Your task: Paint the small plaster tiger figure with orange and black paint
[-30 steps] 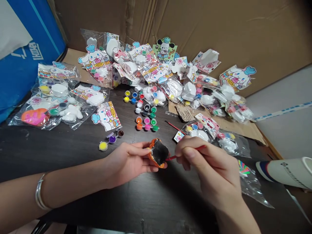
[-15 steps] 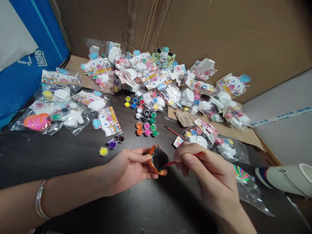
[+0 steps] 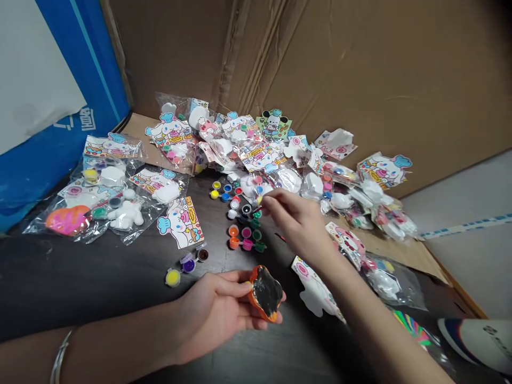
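Note:
My left hand (image 3: 228, 304) holds a small figurine (image 3: 267, 292) by its edges, its black-painted face turned up and its rim orange. Whitish specks show along the black area's left border. Farther out, my right hand (image 3: 294, 218) pinches a thin paintbrush (image 3: 257, 209), mostly hidden by the fingers. Its tip is at or just over the black paint pot (image 3: 246, 210); whether it touches the paint I cannot tell. Around it stand other small open pots, among them an orange pot (image 3: 233, 242), a pink pot (image 3: 247, 244) and a yellow pot (image 3: 215, 195).
Bagged white figurines with cartoon cards (image 3: 262, 157) are heaped along the cardboard wall (image 3: 360, 69). Left of the pots lie a loose card (image 3: 182, 223) and a strip with yellow paint (image 3: 173, 277). A paper cup (image 3: 476, 341) lies at the right, near a blue box (image 3: 100, 53) opposite.
My right hand has moved away from the figurine, forward and left to the paint pots, with the brush. My left hand still holds the figurine, now tilted more open to view.

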Motion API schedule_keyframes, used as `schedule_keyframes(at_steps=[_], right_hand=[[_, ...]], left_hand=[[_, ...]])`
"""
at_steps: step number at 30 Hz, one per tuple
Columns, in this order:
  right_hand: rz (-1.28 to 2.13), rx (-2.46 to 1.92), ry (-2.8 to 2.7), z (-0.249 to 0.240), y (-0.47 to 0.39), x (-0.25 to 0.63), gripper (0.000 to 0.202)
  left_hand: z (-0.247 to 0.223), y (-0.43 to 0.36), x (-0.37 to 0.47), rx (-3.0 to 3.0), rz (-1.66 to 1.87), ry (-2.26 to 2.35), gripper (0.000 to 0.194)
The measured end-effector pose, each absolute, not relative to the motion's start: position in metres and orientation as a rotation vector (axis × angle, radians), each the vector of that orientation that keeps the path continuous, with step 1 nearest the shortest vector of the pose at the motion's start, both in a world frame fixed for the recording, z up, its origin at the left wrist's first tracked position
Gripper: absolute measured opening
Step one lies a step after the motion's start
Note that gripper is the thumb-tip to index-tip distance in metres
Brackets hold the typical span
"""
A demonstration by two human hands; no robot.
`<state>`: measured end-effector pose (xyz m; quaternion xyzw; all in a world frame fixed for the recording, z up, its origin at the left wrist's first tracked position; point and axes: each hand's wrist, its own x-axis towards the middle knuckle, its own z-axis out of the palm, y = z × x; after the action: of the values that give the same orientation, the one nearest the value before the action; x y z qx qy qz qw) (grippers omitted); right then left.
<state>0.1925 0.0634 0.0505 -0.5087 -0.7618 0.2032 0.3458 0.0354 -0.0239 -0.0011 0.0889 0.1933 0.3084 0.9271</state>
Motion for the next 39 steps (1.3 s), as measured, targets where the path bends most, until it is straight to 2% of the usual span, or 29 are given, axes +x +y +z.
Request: schedule_keyframes(at_steps=[6,11,15,22,39], right_hand=[[0.565,-1.379,-2.13,0.027,0.082,0.185,0.023],[0.557,-1.327,-2.082,0.033,0.076,0.188,0.021],[0.505,-1.18,-1.768,0.054,0.038,0.197,0.019],[0.758,-1.011,-1.724,0.056,-0.043,0.207,0.019],[0.81,-1.031,-1.545,0.04,-0.04,0.206,0.019]], left_hand=[[-0.003,-0.023,0.037,0.139,0.635,0.43,0.027],[-0.002,-0.021,0.036,0.149,0.616,0.414,0.031],[0.002,-0.021,0.035,0.196,0.613,0.409,0.03],[0.004,-0.021,0.034,0.301,0.595,0.416,0.021],[0.003,-0.022,0.034,0.321,0.592,0.438,0.021]])
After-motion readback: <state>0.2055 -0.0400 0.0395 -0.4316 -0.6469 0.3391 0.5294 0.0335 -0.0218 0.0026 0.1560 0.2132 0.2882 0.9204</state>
